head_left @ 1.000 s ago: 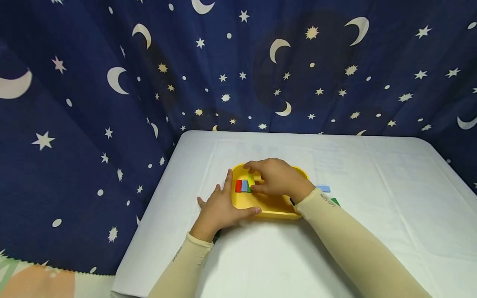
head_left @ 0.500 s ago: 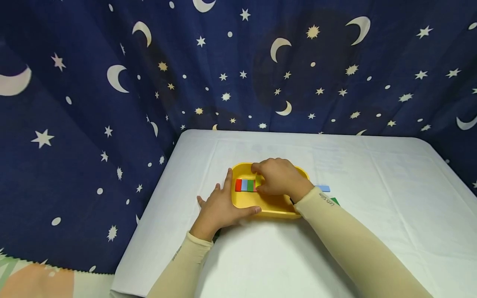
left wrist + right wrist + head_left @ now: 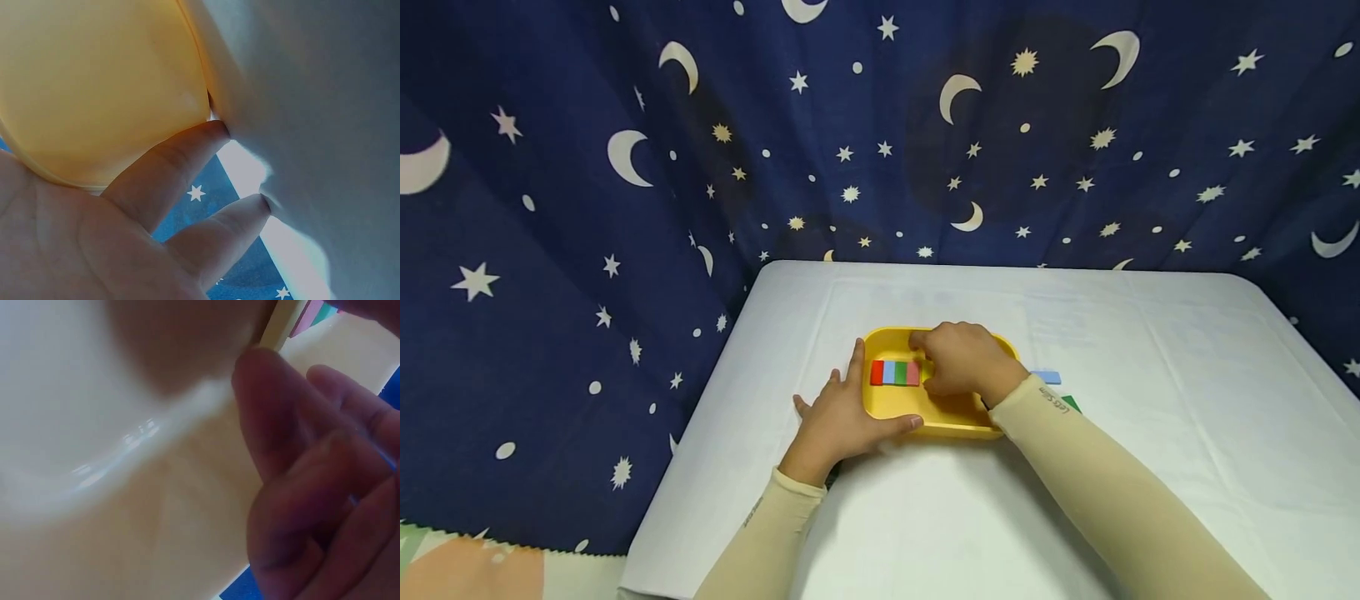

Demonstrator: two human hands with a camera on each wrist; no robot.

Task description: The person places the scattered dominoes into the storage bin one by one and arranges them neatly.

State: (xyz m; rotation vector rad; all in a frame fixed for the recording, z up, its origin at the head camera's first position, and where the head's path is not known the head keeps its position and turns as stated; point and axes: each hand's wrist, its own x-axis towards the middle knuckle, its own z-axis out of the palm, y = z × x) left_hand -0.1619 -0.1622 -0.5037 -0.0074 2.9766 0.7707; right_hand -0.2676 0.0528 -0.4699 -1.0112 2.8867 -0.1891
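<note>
In the head view a yellow tray (image 3: 951, 430) stands on the white table. A row of small rectangular blocks lies inside its left half: red (image 3: 877, 372), light blue (image 3: 889, 372), green (image 3: 901, 372) and pink (image 3: 913, 372). At the right end of this row my right hand (image 3: 966, 358) pinches a yellow block (image 3: 927, 372), mostly covered by the fingers. My left hand (image 3: 842, 421) rests against the tray's left side, fingers spread and thumb along the front rim. The left wrist view shows straight fingers (image 3: 181, 156) touching the tray's outer wall (image 3: 106, 94).
Right of the tray, a light blue block (image 3: 1047, 377) and a green block (image 3: 1071, 404) lie on the white tablecloth (image 3: 1187, 400), partly hidden by the right forearm. A dark blue curtain (image 3: 820, 125) with moons and stars hangs behind and left of the table.
My right hand has shifted slightly right with the yellow block, lowering it from above the green block to the row's end. The green and pink blocks are uncovered. The left hand stays in place.
</note>
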